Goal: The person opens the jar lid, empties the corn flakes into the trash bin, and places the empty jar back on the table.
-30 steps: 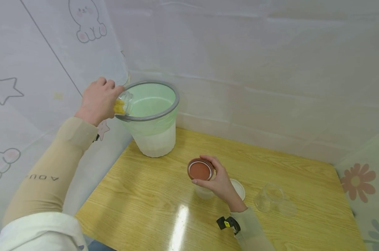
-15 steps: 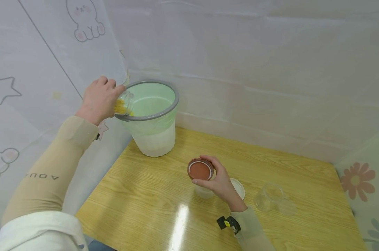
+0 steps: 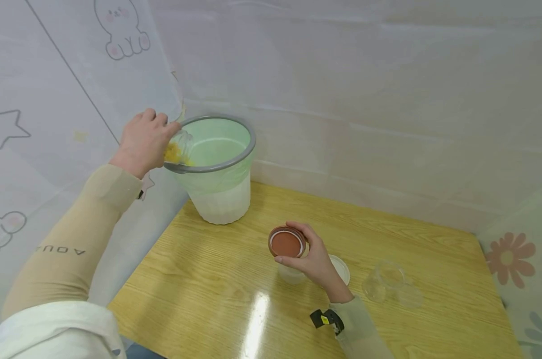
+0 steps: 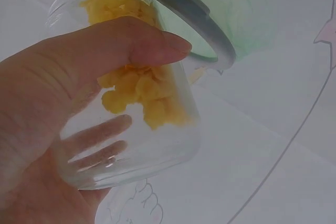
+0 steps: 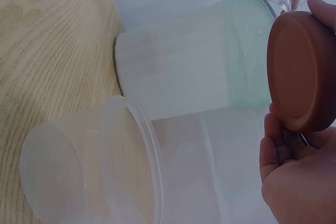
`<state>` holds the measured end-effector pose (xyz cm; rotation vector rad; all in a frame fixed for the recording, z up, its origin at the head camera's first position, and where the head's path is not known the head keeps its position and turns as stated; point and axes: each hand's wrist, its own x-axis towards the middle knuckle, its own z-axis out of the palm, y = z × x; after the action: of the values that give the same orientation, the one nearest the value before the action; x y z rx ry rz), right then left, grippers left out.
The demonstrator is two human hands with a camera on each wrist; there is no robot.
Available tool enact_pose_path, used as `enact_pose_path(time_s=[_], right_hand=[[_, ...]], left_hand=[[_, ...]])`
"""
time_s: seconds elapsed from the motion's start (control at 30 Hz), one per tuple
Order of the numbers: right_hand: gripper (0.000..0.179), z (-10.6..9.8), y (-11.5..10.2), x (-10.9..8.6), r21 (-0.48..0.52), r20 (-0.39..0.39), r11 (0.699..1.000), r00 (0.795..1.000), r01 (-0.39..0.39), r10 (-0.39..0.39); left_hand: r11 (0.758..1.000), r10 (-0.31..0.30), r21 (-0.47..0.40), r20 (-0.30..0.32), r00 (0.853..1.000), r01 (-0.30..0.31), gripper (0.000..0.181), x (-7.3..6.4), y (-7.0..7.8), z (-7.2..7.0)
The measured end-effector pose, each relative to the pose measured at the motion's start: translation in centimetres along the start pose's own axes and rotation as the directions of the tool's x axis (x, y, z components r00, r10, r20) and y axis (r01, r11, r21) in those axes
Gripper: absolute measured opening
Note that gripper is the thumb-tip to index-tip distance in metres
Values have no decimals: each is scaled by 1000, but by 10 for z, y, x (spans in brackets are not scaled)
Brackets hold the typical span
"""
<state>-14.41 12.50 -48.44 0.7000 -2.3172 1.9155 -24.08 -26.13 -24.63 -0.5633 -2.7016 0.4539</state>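
Observation:
My left hand grips a clear glass jar and holds it tipped over the grey rim of a trash bin lined with a green bag. Soft yellow pieces lie inside the jar, gathered toward its mouth, some at the bin's edge in the head view. Between thumb and fingers, my right hand holds a round reddish-brown lid, its inner side with a white ring facing up. Beneath that hand a clear plastic cup stands upright on the table, partly hidden in the head view.
A white lid lies on the wooden table behind my right hand. Farther right are clear plastic containers, hard to make out. Printed cloth walls close off the left, back and right.
The yellow pieces have slid toward the jar's mouth and the bin, with the jar shifting slightly. My right hand and the brown lid have stayed in place.

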Motion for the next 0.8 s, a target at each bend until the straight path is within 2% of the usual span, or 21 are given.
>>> enact_pose_path(time_s=[0.23, 0.47, 0.7, 0.8], right_hand=[[75, 0, -31, -3, 13, 14, 1000, 1000, 3, -3], [79, -1, 2, -1, 6, 4, 1000, 1000, 4, -4], [81, -1, 4, -1, -5, 1, 1000, 1000, 1, -1], [81, -1, 4, -1, -2, -2, 1000, 1000, -4, 4]], left_hand=[[1000, -1, 19, 32, 999, 1, 64, 1, 1, -1], [1000, 0, 18, 12, 1000, 0, 58, 1, -1, 2], [1000, 0, -17, -14, 1000, 0, 63, 1, 1, 2], [1000, 15, 3, -23, 1000, -15, 62, 2, 2, 1]])
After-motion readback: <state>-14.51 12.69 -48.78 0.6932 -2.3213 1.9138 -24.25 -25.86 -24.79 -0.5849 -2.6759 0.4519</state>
